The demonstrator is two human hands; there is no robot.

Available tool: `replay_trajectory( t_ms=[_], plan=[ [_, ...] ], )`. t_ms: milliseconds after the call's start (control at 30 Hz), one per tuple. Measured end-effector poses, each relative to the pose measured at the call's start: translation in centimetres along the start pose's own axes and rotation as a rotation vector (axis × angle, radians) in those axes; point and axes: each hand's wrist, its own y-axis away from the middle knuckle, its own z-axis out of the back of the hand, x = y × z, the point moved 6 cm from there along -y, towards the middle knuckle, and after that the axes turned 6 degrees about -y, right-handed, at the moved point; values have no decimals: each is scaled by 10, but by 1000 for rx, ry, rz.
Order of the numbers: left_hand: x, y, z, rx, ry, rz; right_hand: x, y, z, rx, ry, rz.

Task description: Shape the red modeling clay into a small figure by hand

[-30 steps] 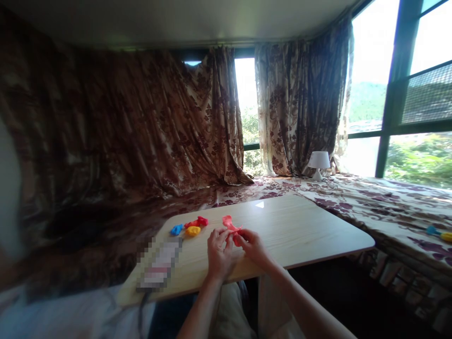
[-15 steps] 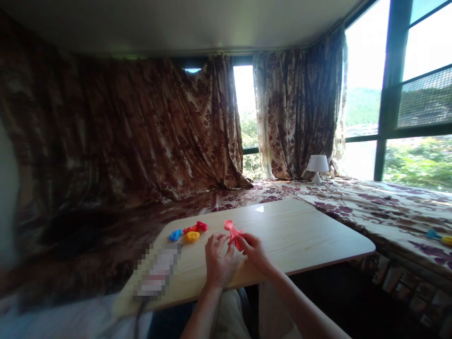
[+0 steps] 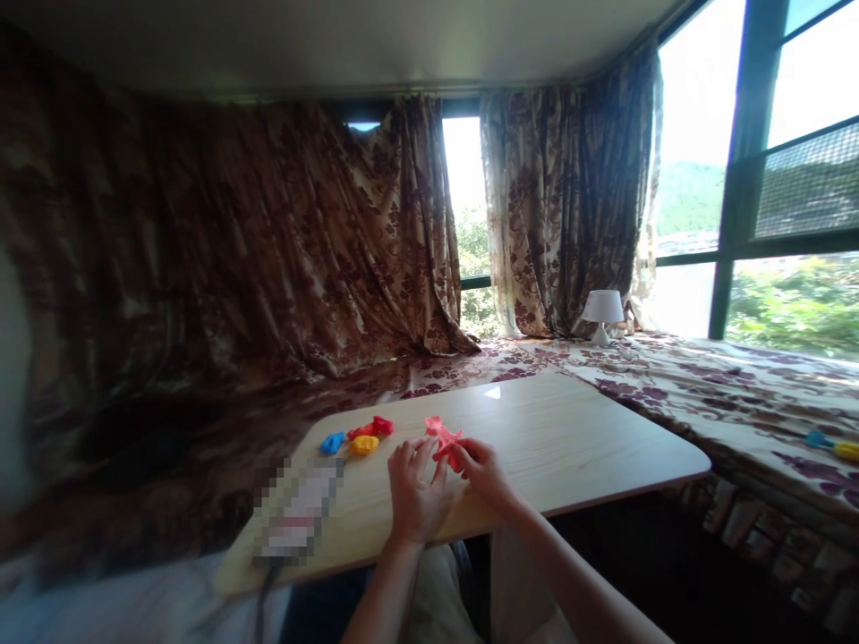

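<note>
A crumpled, soft coral-pink piece (image 3: 443, 436), of a material I cannot make out, is held just above the light wooden table (image 3: 557, 447). My left hand (image 3: 414, 487) has its thumb and fingers closed on the near left side of it. On the right side, my right hand (image 3: 487, 474) pinches the same piece between thumb and fingers. Its lower part is partly hidden by the fingers. Left of my hands lie a blue lump (image 3: 332, 443), a yellow lump (image 3: 363, 445) and a red lump (image 3: 372, 428), close together on the tabletop.
A pixelated, blurred-out object (image 3: 301, 512) with a dark cable lies at the table's left front. Beyond the table, a white lamp (image 3: 602, 307) stands on a flowered cover (image 3: 644, 367). More blue and yellow pieces (image 3: 846, 451) lie at the far right. Patterned curtains (image 3: 362, 241) hang behind.
My hands stay in nearly the same place on the coral-pink piece, with only slight finger movement. The whole view has shifted a little.
</note>
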Motion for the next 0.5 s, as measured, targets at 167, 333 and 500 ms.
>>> replay_trajectory(
  t_ms=[167,333,500],
  plan=[
    [-1,-1,1,18,-22,-11,-3,1,-7,44,4,64],
    [0,1,-1,40,-13,-20,-7,-1,-7,46,-11,30],
    [5,1,0,-1,7,32,-6,-2,0,14,-85,-40]
  ],
)
